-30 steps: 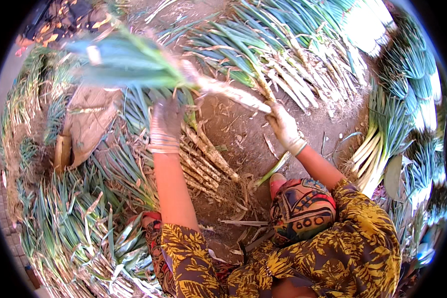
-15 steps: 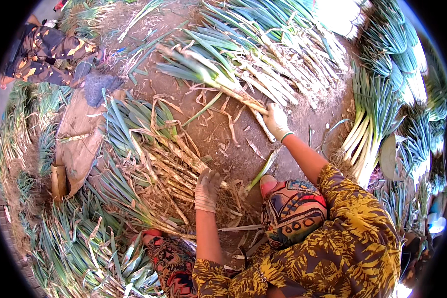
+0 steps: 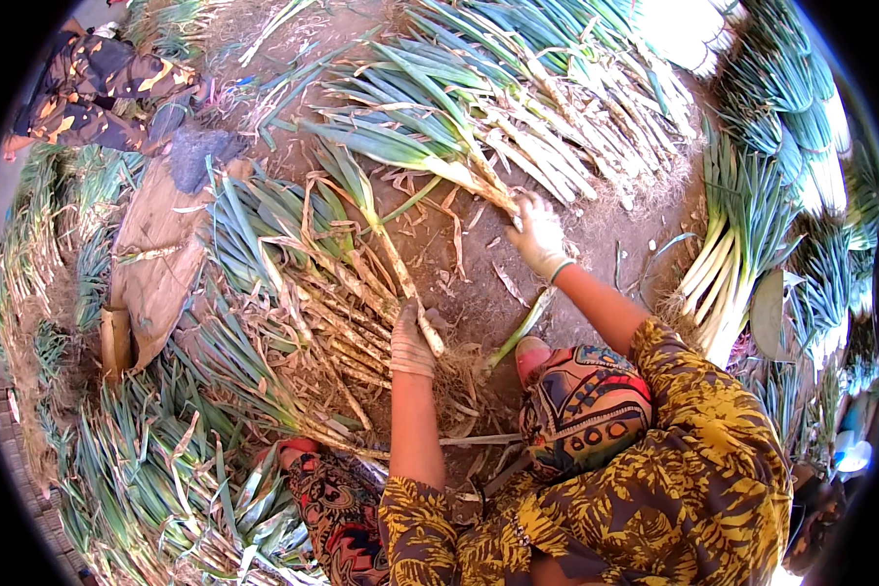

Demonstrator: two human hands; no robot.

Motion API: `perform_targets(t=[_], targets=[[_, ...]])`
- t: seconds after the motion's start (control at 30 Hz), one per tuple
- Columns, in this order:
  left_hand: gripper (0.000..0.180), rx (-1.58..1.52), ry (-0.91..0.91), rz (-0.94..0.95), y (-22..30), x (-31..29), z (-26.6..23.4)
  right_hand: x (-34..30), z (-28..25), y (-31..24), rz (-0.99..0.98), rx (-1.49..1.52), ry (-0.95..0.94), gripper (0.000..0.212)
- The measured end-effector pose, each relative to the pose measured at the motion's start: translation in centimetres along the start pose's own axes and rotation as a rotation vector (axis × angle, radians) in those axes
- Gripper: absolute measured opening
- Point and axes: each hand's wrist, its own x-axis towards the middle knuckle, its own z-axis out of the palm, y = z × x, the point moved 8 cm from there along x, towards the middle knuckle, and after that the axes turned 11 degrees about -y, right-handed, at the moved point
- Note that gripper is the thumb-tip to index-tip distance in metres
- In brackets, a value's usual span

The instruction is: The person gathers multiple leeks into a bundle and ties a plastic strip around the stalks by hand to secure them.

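Leek point(image 3: 397, 269) is gripped by left hand point(image 3: 413, 344) near its roots, maybe the firmest part; right hand point(image 3: 537, 237), loosely spread, is beside another leek point(image 3: 474, 184).

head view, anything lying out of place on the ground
One loose green piece, leaf or stalk, lies by the pink shoe, looking odd because the other onions lie heaped together. Dry leaf scraps litter the soil, though that looks like ordinary mess.

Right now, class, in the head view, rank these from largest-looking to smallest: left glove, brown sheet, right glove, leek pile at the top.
1. Leek pile
2. Brown sheet
3. Left glove and right glove: too alike to rank
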Motion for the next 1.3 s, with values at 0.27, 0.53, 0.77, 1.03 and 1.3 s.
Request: perform_targets(t=[0.27, 0.53, 0.77, 1.03, 1.3], targets=[[0.024, 0.254, 0.222, 0.041, 1.0, -3.3, 0.5, 1.8, 4.6, 2.1, 0.04, -0.123, -0.171, 0.06], [0.026, 0.024, -0.02, 0.032, 0.6, -2.0, -1.0, -1.1, 1.5, -3.6, 0.069, 1.567, -0.464, 0.026], [0.029, -0.064, -0.13, 0.06, -1.3, -1.1, -1.2, -4.6, 3.0, -7.7, 0.322, 1.855, -0.696, 0.027], [0.028, 0.253, -0.013, 0.005, -2.4, -0.6, -1.7, -8.3, 8.8, -9.6, 0.437, 2.093, -0.889, 0.035], [0.048, 0.487, 0.344, 0.001, -2.7, -2.5, -1.1, -8.5, 9.7, -8.5, 0.219, 1.429, -0.613, 0.043]])
